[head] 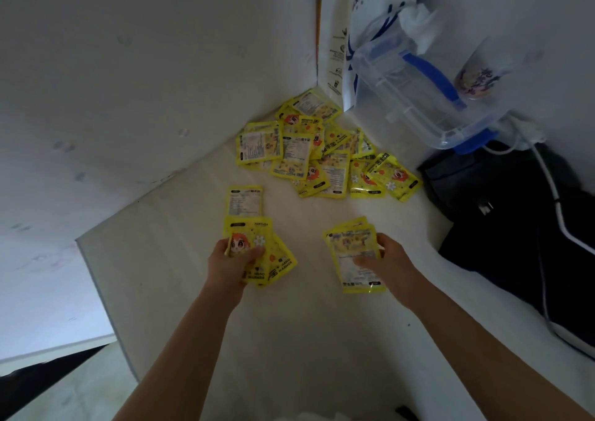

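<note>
Several yellow hand-warmer packets lie in a loose pile point(325, 150) in the far corner of a white table point(306, 340). My left hand point(230, 266) grips a fanned stack of packets point(273, 259), thumb across the top one with a cartoon face. One single packet point(244, 201) lies flat just beyond that stack. My right hand point(389, 259) holds a second small stack of packets point(352, 253), printed backs up, thumb on top.
A clear plastic box with blue handles point(415, 98) stands at the back right beside a white paper coffee bag point(370, 8) and a cup point(479, 72). A black bag with white cable point(515, 214) fills the right side. White walls enclose the corner; the table's left edge point(96, 279) drops off.
</note>
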Demonstrator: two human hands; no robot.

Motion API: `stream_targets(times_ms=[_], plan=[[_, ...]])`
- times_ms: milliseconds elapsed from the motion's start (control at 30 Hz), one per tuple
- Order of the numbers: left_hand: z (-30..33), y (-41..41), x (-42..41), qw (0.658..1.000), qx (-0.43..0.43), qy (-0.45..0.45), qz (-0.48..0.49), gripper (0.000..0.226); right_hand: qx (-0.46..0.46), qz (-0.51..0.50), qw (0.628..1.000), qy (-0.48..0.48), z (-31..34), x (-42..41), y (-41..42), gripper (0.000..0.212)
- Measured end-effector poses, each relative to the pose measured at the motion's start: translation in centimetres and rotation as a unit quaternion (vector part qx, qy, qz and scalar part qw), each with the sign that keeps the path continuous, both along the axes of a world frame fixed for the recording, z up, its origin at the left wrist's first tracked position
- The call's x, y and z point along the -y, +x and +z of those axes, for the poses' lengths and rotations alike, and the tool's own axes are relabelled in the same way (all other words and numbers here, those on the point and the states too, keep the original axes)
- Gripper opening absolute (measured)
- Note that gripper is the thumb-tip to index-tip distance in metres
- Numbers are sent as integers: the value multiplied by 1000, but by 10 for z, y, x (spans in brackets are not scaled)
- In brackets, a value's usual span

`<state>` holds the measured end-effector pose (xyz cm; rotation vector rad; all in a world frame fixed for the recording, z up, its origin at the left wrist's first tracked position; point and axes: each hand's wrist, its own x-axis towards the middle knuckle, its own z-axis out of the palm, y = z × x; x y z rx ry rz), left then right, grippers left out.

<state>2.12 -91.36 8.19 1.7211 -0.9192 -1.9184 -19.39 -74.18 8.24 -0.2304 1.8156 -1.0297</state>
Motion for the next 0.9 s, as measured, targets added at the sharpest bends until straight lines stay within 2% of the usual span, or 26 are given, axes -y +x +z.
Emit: stream_targets(times_ms=[100,200,400,600,767,900], plan=[[8,8,-28,1000,-4,8,-2,40,73,-48,995,-43,10,-24,10,38],[13,13,-54,1000,-6,6,-26,34,96,-65,991,-60,19,-45,25,39],[14,18,-89,995,-8,-31,-95,35,89,-114,985,-97,36,-79,60,34],[18,36,-111,977,6,-77,-199,38,70,-215,969,-98,40,-116,111,34],[18,64,-131,960,-11,-61,-275,45,73,-330,936,-95,34,-153,168,29],[16,83,-153,943,-20,-41,-329,40,59,-389,915,-90,34,-186,215,27]])
